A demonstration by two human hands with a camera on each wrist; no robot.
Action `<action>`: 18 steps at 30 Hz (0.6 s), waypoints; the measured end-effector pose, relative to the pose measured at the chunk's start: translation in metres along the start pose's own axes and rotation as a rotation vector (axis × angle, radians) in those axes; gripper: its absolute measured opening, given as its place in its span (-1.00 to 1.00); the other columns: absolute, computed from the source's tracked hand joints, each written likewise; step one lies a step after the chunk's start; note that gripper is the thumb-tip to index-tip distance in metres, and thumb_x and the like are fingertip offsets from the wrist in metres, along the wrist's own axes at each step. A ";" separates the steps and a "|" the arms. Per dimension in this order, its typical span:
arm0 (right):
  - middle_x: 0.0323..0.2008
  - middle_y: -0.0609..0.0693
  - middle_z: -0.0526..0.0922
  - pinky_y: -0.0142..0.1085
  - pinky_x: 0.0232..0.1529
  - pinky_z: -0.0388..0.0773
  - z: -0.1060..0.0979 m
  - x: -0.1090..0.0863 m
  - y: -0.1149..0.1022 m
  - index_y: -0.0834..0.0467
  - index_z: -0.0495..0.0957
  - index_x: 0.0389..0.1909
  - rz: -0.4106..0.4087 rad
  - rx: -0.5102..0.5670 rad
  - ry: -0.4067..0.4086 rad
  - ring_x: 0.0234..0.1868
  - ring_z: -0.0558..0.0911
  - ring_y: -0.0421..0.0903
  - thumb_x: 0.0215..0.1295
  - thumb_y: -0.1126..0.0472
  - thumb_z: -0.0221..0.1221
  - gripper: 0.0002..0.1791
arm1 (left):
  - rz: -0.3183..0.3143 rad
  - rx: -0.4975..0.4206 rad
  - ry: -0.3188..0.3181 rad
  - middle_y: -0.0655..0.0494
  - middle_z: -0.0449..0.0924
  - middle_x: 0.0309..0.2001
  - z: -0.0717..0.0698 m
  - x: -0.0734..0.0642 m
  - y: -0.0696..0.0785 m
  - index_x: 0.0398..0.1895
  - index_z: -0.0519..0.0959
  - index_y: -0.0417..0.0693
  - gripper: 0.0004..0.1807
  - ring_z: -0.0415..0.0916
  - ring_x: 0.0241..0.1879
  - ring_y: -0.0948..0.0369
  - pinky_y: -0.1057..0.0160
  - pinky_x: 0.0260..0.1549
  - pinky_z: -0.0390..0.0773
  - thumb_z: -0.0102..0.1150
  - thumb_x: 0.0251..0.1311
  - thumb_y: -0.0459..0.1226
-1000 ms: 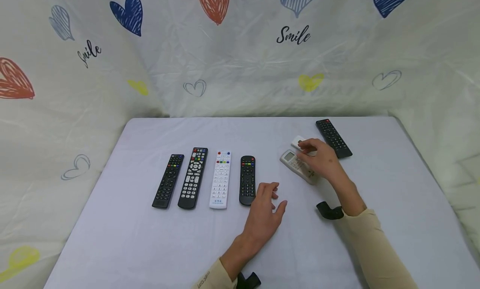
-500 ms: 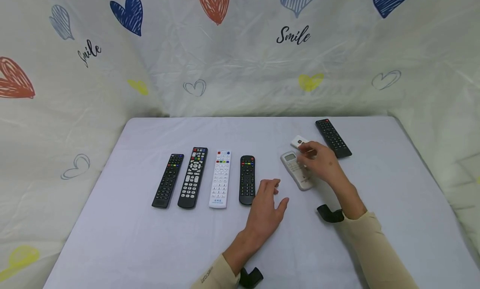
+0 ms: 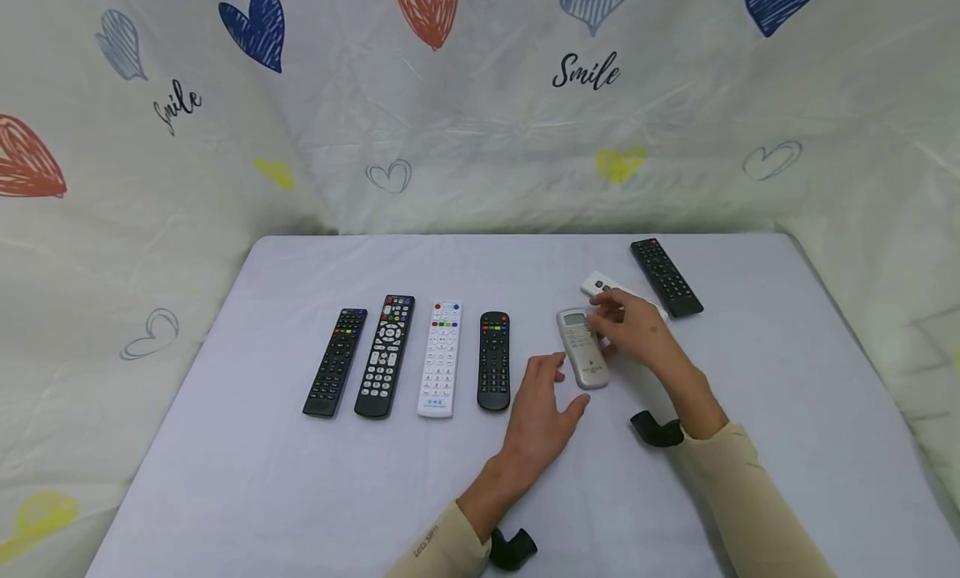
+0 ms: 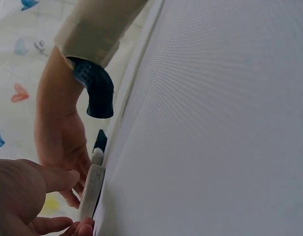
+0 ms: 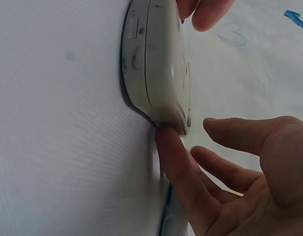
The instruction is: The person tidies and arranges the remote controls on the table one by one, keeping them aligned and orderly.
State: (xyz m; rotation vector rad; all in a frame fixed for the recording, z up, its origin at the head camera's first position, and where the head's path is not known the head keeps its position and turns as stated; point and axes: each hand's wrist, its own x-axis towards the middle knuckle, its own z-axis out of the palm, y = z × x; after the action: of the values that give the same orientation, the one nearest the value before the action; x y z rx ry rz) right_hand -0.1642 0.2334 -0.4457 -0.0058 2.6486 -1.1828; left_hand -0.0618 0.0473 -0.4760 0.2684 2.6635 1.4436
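Observation:
A greyish-white air-conditioner remote (image 3: 576, 344) with a small display lies on the table between my hands, almost upright to the view. My right hand (image 3: 637, 328) is at its far right side; in the right wrist view a fingertip (image 5: 170, 140) touches the remote's end, while the thumb (image 5: 230, 132) stands apart from it. Close to the near end, my left hand (image 3: 536, 424) hovers with fingers and thumb spread, gripping nothing. Contact there is unclear. Behind the right hand, partly hidden, lies a slim white remote (image 3: 597, 283).
Left of the hands, a row holds a black remote (image 3: 336, 363), a longer black remote (image 3: 385, 357), a white remote (image 3: 441, 359) and a short black remote (image 3: 494, 361). Another black remote (image 3: 667, 278) lies slanted at the back right. A heart-printed curtain (image 3: 487, 144) surrounds the table.
The greyish remote has turned from slanted to nearly upright and shifted slightly left and nearer. My right hand moved down a little with it. My left hand drifted right, towards the remote.

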 end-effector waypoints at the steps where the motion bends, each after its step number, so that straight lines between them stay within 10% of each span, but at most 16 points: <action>1: 0.04 0.29 0.66 -0.23 -0.29 0.74 0.000 0.000 0.000 0.28 0.46 0.33 -0.002 -0.003 -0.010 -0.08 0.71 0.09 0.50 0.17 0.20 -0.53 | -0.004 0.006 -0.002 0.06 0.45 0.29 0.000 0.000 0.000 0.48 0.36 -0.06 -0.29 0.54 0.18 0.24 0.34 0.05 0.62 0.42 0.31 -0.20; 18: -0.32 0.14 0.64 -0.25 -0.47 0.52 0.000 0.012 0.003 0.24 0.23 0.55 -0.052 -0.110 -0.158 -0.50 0.59 -0.08 0.51 0.06 0.21 -0.28 | -0.040 0.035 -0.040 0.03 0.40 0.37 0.008 0.011 0.006 0.56 0.27 -0.09 -0.14 0.53 0.18 0.25 0.35 0.06 0.60 0.48 0.25 -0.17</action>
State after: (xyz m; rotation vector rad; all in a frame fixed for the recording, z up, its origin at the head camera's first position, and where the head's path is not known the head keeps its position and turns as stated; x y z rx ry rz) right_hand -0.1755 0.2345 -0.4502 -0.1811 2.5845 -1.0053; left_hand -0.0701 0.0591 -0.4757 0.2432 2.6493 1.3664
